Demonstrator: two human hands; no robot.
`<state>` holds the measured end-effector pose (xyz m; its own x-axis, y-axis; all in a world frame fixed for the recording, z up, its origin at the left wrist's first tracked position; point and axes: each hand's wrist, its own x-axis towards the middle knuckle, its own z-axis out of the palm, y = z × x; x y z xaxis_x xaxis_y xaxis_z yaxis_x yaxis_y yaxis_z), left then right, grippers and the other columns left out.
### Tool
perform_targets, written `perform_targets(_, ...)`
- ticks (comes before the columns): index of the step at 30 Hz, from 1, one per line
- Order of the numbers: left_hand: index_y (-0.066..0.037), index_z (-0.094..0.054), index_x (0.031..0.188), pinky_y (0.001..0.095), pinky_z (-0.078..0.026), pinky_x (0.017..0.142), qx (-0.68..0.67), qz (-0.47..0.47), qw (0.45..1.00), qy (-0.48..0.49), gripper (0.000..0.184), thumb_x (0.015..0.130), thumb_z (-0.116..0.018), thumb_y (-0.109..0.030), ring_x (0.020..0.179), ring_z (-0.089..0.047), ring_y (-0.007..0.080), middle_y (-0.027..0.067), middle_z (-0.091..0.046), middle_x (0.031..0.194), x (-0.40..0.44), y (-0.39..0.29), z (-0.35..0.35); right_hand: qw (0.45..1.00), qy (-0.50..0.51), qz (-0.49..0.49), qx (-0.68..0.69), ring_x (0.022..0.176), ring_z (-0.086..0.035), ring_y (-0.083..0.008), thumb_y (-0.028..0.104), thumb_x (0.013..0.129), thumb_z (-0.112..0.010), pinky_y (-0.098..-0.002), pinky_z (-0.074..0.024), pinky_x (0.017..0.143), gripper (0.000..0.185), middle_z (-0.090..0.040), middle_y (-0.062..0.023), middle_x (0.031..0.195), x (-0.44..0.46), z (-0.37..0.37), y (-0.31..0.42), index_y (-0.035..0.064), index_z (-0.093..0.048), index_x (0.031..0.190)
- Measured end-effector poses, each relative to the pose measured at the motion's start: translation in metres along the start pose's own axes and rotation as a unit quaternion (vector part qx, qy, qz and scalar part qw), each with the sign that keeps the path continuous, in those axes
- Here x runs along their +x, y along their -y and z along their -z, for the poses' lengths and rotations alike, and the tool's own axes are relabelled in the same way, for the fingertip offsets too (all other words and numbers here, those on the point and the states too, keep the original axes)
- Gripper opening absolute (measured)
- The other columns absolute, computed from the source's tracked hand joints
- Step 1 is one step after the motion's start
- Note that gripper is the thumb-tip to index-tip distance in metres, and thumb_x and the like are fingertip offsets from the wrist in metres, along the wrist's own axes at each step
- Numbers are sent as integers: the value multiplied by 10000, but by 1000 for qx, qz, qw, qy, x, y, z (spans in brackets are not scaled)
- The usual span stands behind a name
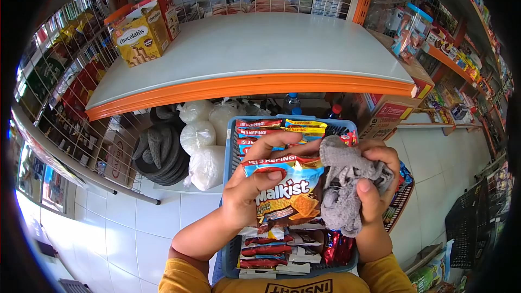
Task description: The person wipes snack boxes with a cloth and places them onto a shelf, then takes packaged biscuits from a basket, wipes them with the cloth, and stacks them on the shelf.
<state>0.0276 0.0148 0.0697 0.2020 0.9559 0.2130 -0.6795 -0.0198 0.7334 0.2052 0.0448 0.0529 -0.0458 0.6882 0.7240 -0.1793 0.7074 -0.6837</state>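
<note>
Packet of crackers in glossy brown, blue and red plastic (pixel 290 184), flat and rectangular, is held up at the centre of the frame. The person's left hand (pixel 241 190) pinches it by its left side, thumb across the front. The right hand (pixel 374 201) grasps a bunched, fuzzy grey cloth (pixel 342 206) that meets the packet's right edge — how hard it presses, one cannot tell.

The step in hand looks like wiping this one packet. The next move seems to call for a steady left grip and light strokes, since a hard rub could crush the crackers.

Its front reads "Malkist", with "ISI 3 KEPING!" along the top strip. Below, in the lower centre, a blue plastic basket with slotted walls (pixel 228 255) holds more packets: red-topped ones (pixel 260 123) and yellow-topped ones (pixel 305 126) repeat "3 KEPING!", and a shiny red foil packet (pixel 339 247) lies at lower right inside it.

Farther out, a white shelf with an orange front edge (pixel 244 49) crosses the upper frame. At its left end stands a yellow cardboard box (pixel 138 38) marked "chocolatos". The person's yellow shirt (pixel 244 285), at the bottom edge, carries lettering — apparently "INSIGHT".
</note>
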Motion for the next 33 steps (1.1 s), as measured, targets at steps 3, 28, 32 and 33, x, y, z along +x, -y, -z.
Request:
perform_targets(3,-22,-346,1222,414,-360,969,-1,-4,1000,26,546,710,-473,-164,1152,-439,366,299,-394,1254,-1,0,3,1000,-3,-2,4,839,-504,-192,190,722,-650,-308,-404,787,368,-513,-153,927,-1,-1,0,-19,-481,974)
perform_targets(28,30,-350,1211,397,-318,993,62,1,996,58,510,731,-436,-122,1183,-411,319,263,-438,1214,-2,4,7,1000,-30,10,-1,899,-447,-187,205,699,-646,-321,-369,829,462,-431,-154,1006,-2,-4,-1,20,-404,1047)
perform_targets(32,4,-377,1182,418,-358,974,79,13,997,19,539,684,-480,-173,1146,-442,345,290,-442,1192,-3,1,0,999,-33,5,-1,891,-448,-187,213,701,-647,-319,-373,820,462,-431,-153,1001,-3,-5,0,22,-403,1043)
perform_targets(33,5,-374,1183,418,-358,974,80,13,997,20,540,684,-479,-172,1147,-441,344,290,-442,1192,-3,1,-1,999,-35,4,-1,888,-448,-186,215,702,-648,-319,-374,818,463,-431,-153,1000,-3,-5,0,22,-402,1043)
